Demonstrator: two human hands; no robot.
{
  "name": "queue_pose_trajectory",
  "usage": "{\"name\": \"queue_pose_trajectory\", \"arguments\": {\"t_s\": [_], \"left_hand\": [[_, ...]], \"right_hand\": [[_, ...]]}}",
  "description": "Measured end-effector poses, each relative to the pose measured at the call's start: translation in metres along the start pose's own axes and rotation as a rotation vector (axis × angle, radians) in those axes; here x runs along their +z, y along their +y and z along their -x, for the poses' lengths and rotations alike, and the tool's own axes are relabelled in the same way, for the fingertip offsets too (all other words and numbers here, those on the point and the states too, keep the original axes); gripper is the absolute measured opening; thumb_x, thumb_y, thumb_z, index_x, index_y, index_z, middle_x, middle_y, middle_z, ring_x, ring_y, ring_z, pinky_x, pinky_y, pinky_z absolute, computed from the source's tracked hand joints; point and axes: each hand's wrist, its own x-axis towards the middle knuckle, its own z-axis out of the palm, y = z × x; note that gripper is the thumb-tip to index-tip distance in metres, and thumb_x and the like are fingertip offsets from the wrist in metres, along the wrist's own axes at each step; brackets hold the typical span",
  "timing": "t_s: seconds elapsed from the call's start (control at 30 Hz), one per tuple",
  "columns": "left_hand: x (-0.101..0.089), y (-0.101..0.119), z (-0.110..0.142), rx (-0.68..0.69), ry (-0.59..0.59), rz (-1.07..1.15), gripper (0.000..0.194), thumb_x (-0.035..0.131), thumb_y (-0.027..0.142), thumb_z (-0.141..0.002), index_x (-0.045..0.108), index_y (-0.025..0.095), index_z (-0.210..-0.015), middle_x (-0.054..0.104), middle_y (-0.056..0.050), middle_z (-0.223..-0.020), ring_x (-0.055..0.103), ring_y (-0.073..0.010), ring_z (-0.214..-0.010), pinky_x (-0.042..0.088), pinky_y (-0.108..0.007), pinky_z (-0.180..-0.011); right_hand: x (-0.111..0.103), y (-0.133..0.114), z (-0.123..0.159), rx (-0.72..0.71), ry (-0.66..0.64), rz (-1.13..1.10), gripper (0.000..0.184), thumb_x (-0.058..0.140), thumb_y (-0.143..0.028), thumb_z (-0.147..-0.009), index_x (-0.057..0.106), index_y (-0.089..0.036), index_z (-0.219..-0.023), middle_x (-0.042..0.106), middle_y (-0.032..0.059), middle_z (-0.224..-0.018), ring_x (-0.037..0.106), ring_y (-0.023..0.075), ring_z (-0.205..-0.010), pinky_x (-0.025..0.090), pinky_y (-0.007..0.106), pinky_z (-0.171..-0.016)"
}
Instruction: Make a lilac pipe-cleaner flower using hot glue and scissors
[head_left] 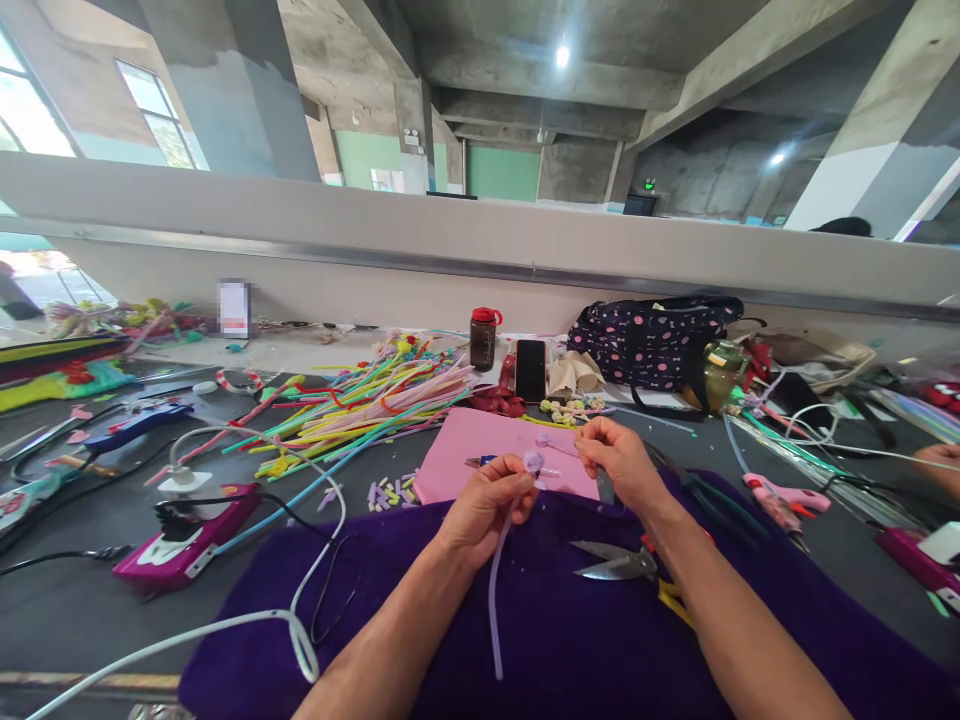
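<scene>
My left hand [489, 502] is closed in a pinch around a lilac pipe cleaner [494, 600], whose tail hangs down over the purple cloth [375, 610]. At its top, just above my fingertips, sits a small fuzzy lilac curl [533, 461]. To the right, my right hand [616, 455] pinches the end of a thin lilac strand [562, 446] that reaches left to a second small curl. Whether the two lilac pieces are joined I cannot tell. Scissors [616, 566] lie on the cloth below my right wrist, blades apart, handles partly hidden by my forearm.
A pink sheet [457, 450] lies beyond my hands, with short cut pieces [391, 493] beside it. Colourful pipe cleaners [382, 400] spread at the back left. A magenta power strip [187, 545] with cables stands left; a pink glue gun [784, 497] lies right. Another person's hand [941, 465] shows at far right.
</scene>
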Motion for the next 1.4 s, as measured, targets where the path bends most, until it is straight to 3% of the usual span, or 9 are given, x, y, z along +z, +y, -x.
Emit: {"name": "queue_pose_trajectory", "arguments": {"t_s": [0.2,0.43,0.67,0.83,0.97,1.07,1.2,1.33,1.4], "left_hand": [[-0.001,0.002,-0.001,0.003,0.032,0.010,0.018,0.070,0.015,-0.060,0.053,0.014,-0.064,0.056,0.001,-0.055,0.046,-0.0045,-0.044,0.028,-0.013,-0.038],[0.001,0.003,-0.002,-0.007,0.096,0.009,0.020,0.072,0.016,-0.058,0.053,0.014,-0.065,0.057,0.001,-0.056,0.048,-0.0049,-0.045,0.029,-0.013,-0.037],[-0.002,-0.001,-0.004,0.012,0.074,0.002,0.018,0.070,0.015,-0.061,0.053,0.014,-0.066,0.056,0.002,-0.056,0.048,-0.0047,-0.045,0.031,-0.012,-0.037],[-0.003,-0.002,-0.005,0.044,0.049,-0.009,0.015,0.069,0.015,-0.063,0.054,0.014,-0.066,0.056,0.002,-0.056,0.048,-0.0047,-0.046,0.032,-0.012,-0.038],[-0.002,-0.002,-0.004,0.037,0.056,-0.010,0.015,0.069,0.015,-0.062,0.054,0.014,-0.065,0.056,0.002,-0.055,0.048,-0.0048,-0.045,0.032,-0.012,-0.037],[-0.001,-0.002,-0.004,0.030,0.071,-0.003,0.017,0.070,0.016,-0.060,0.054,0.014,-0.065,0.056,0.001,-0.055,0.048,-0.0046,-0.045,0.032,-0.012,-0.037],[-0.001,-0.002,-0.005,0.037,0.081,-0.004,0.016,0.070,0.016,-0.061,0.054,0.014,-0.065,0.056,0.002,-0.054,0.048,-0.0045,-0.045,0.032,-0.012,-0.037],[-0.002,-0.003,-0.005,0.042,0.101,-0.009,0.017,0.071,0.016,-0.059,0.055,0.014,-0.066,0.056,0.002,-0.055,0.049,-0.0049,-0.045,0.033,-0.012,-0.038],[-0.002,-0.003,-0.005,0.046,0.109,-0.014,0.017,0.071,0.016,-0.059,0.056,0.014,-0.066,0.056,0.002,-0.054,0.049,-0.0046,-0.044,0.032,-0.012,-0.038]], "right_hand": [[0.007,-0.006,0.005,0.045,-0.087,0.018,0.009,0.064,-0.019,-0.065,0.056,-0.016,-0.069,0.055,-0.0047,-0.051,0.049,0.0087,-0.042,0.043,0.023,-0.046],[0.008,-0.004,0.006,0.084,-0.137,0.015,0.022,0.067,-0.024,-0.067,0.064,-0.015,-0.087,0.065,0.0008,-0.065,0.061,0.0131,-0.054,0.048,0.024,-0.049],[0.000,0.005,0.000,-0.029,-0.104,0.431,0.032,0.044,-0.029,-0.082,0.058,-0.015,-0.106,0.068,0.0062,-0.079,0.066,0.0166,-0.062,0.049,0.026,-0.050],[-0.019,0.001,-0.004,-0.134,0.038,0.703,0.025,0.056,-0.024,-0.073,0.064,-0.020,-0.097,0.069,0.0025,-0.076,0.064,0.0176,-0.071,0.046,0.030,-0.069],[-0.031,-0.004,-0.005,-0.166,0.108,0.882,0.017,0.060,-0.027,-0.070,0.068,-0.021,-0.083,0.067,0.0017,-0.070,0.061,0.0184,-0.065,0.043,0.028,-0.062],[-0.034,-0.005,-0.006,-0.194,0.086,0.980,0.013,0.059,-0.029,-0.070,0.069,-0.022,-0.066,0.067,0.0024,-0.074,0.060,0.0186,-0.069,0.041,0.028,-0.063],[-0.033,-0.003,-0.007,-0.238,0.046,1.024,0.017,0.055,-0.027,-0.074,0.070,-0.023,-0.081,0.065,0.0035,-0.093,0.060,0.0187,-0.079,0.042,0.027,-0.068],[-0.031,-0.001,-0.006,-0.207,0.056,1.010,0.021,0.049,-0.029,-0.079,0.069,-0.021,-0.077,0.065,0.0012,-0.066,0.059,0.0169,-0.061,0.041,0.026,-0.059],[-0.029,0.000,-0.006,-0.209,0.066,1.000,0.020,0.049,-0.028,-0.079,0.068,-0.020,-0.080,0.066,0.0020,-0.069,0.058,0.0169,-0.061,0.041,0.026,-0.060]]}}
